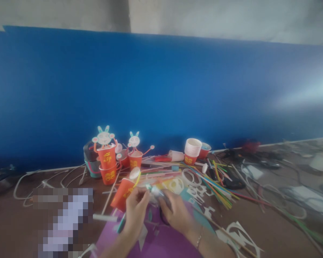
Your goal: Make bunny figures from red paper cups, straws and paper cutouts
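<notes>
A blue panel [161, 86] runs along the back of the room beneath a grey wall, and in front of it lies a brown, cluttered table [274, 229] with a purple sheet [164, 245] at its near edge. Over the far edge of that purple sheet is a small pale piece [154, 191], whitish with a hint of green at its tip and darker grey towards the right; its outline is blurred, so I can't make out its exact shape.

Just left of the sheet's far end, a red cup [122, 193] tilts over with a white disc and a yellow strip at its rim. Beyond the sheet to the left, a rabbit figure [104, 138] rises from two stacked red cups [107, 168]; the upper one bears yellow characters, of which I can read 心 and 印. The yellow print on the stack of cups [193, 152] beyond the sheet to the right is too soft to read.

Both hands meet above the sheet: the left hand [136, 204] pinches the piece between bent fingers and thumb, while the right hand [177, 211], a bracelet [200, 237] at its wrist, curls its fingers around the other end
</notes>
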A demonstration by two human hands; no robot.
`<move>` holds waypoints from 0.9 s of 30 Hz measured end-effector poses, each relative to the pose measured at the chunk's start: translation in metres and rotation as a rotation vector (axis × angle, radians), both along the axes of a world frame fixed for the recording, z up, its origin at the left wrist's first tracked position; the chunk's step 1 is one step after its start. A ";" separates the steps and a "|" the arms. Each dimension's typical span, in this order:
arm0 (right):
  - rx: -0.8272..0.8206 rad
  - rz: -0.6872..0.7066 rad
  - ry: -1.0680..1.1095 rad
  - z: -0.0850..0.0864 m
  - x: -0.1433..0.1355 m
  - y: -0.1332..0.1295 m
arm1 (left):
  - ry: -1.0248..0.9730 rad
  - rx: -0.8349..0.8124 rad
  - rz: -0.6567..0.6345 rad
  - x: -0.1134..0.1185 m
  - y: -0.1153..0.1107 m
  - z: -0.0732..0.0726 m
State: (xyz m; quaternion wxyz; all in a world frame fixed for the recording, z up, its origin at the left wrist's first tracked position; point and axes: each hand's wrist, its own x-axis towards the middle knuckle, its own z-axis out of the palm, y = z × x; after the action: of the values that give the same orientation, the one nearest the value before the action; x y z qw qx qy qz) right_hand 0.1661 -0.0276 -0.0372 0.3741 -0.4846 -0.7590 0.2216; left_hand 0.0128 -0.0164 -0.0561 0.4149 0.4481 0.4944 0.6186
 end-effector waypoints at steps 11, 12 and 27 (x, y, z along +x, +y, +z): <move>0.017 -0.033 -0.040 -0.004 -0.002 -0.001 | 0.117 0.046 0.032 -0.001 0.000 0.004; 0.021 -0.037 -0.038 -0.003 -0.002 -0.002 | 0.132 0.052 0.033 -0.001 0.000 0.004; 0.036 -0.059 -0.044 -0.004 -0.004 -0.003 | 0.307 0.107 0.041 -0.005 0.001 0.000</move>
State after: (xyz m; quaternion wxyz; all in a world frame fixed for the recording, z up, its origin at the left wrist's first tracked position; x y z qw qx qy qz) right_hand 0.1623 -0.0303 -0.0408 0.3722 -0.5048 -0.7563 0.1860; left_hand 0.0073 -0.0156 -0.0557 0.2973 0.5486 0.5272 0.5769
